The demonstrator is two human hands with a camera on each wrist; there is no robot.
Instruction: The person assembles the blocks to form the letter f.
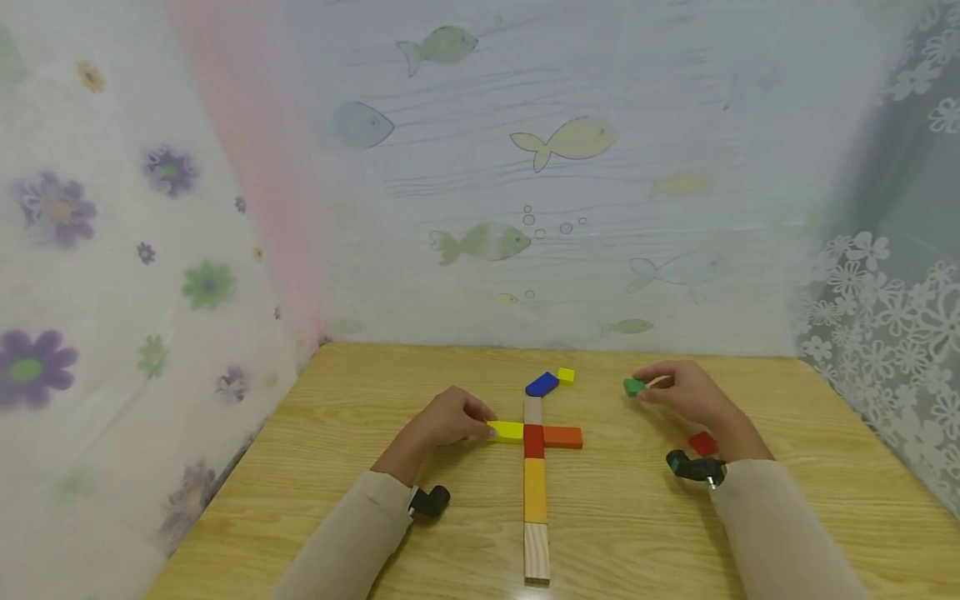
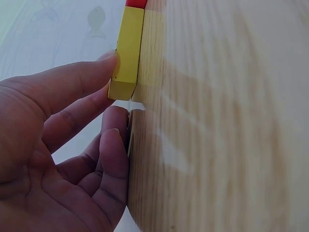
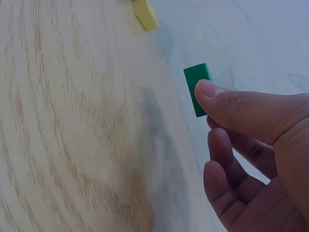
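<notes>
My left hand (image 1: 453, 414) pinches the outer end of a yellow block (image 2: 128, 53) lying on the table, its inner end against a red block (image 1: 533, 442). On the red block's other side lies an orange-red block (image 1: 562, 437). A plain wood block (image 1: 532, 409) extends behind it; in front come a yellow-orange block (image 1: 535, 490) and another plain wood block (image 1: 536, 552), the whole laid out like a cross. Between thumb and fingers my right hand (image 1: 686, 392) holds a small green block (image 3: 195, 89), raised off the table at the back right.
Beyond the cross lie a blue block (image 1: 542, 384) with slanted ends and a small yellow block (image 1: 566, 377) touching it. A red piece (image 1: 702, 443) rests near the right wrist. The wooden table (image 1: 330, 533) ends at a fish-patterned curtain (image 1: 480, 167).
</notes>
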